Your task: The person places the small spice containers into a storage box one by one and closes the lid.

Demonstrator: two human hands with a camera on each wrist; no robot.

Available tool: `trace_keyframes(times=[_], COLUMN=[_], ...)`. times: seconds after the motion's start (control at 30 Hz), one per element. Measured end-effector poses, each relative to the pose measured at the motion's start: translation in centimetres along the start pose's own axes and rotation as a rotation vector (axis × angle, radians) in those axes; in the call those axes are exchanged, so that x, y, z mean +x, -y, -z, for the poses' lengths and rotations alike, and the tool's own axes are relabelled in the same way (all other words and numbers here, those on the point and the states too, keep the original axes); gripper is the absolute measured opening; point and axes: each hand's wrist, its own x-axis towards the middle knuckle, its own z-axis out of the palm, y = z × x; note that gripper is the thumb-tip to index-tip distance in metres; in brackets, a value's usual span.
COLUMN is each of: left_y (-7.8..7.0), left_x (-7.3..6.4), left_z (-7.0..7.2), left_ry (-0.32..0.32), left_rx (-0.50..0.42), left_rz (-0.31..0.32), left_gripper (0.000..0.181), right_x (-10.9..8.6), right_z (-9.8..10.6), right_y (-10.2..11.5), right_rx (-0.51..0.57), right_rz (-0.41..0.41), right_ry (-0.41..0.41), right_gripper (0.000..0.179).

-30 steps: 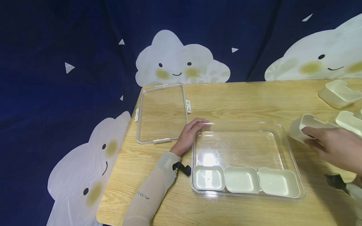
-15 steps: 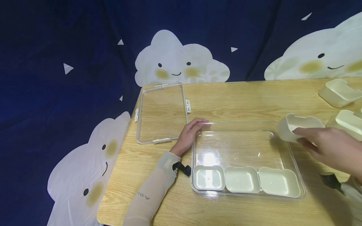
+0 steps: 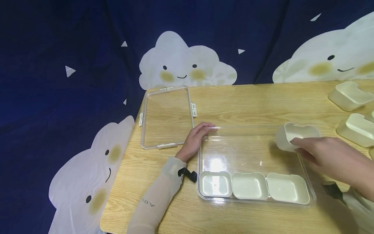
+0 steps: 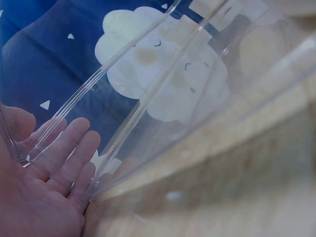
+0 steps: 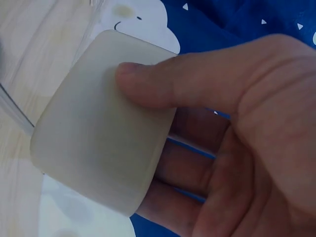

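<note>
My right hand (image 3: 327, 152) holds a small cream-white plastic bin (image 3: 301, 132) above the right side of a large clear plastic box (image 3: 304, 162). Seen from the right wrist, the thumb presses on one face of the bin (image 5: 103, 128), and the other fingers reach behind it. My left hand (image 3: 194, 139) grips the box's far left corner; in the left wrist view its fingers (image 4: 74, 153) lie around the clear wall. Along the box's near side stand three cream bins in a row: a left one (image 3: 215, 184), a middle one (image 3: 250, 186) and a right one (image 3: 287, 189).
A clear lid (image 3: 168, 118) with white clips lies on the wooden table (image 3: 248, 104) at the far left. More cream bins, including a far one (image 3: 350, 97) and a nearer one (image 3: 357, 129), stand on the right. A dark blue cloud-patterned curtain (image 3: 99, 39) hangs behind.
My right hand has carried the cream bin leftward, from beside the clear box to over its right side. The left hand has stayed at the corner.
</note>
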Motion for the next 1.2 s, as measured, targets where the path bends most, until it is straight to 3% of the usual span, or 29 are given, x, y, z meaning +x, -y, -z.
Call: trace_keyframes(times=[0.4, 0.7, 1.03, 1.2], left_y=[0.1, 0.2, 0.0, 0.1], left_x=[0.1, 0.1, 0.0, 0.1], left_z=[0.0, 0.0, 0.0, 0.1], left_ry=[0.001, 0.017, 0.012, 0.002], left_rx=[-0.008, -0.034, -0.019, -0.006], left_rz=[-0.004, 0.000, -0.007, -0.002], left_gripper=[0.036, 0.036, 0.035, 0.034], right_x=[0.2, 0.5, 0.9, 0.9], right_z=[-0.6, -1.0, -1.5, -1.9], right_y=[1.0, 2.0, 2.6, 2.8], right_rx=[-0.009, 0.006, 0.054, 0.070], right_rz=[-0.013, 0.044, 0.032, 0.053], right_ry=[0.062, 0.061, 0.169, 0.165], right_gripper=[0.035, 0.036, 0.026, 0.037])
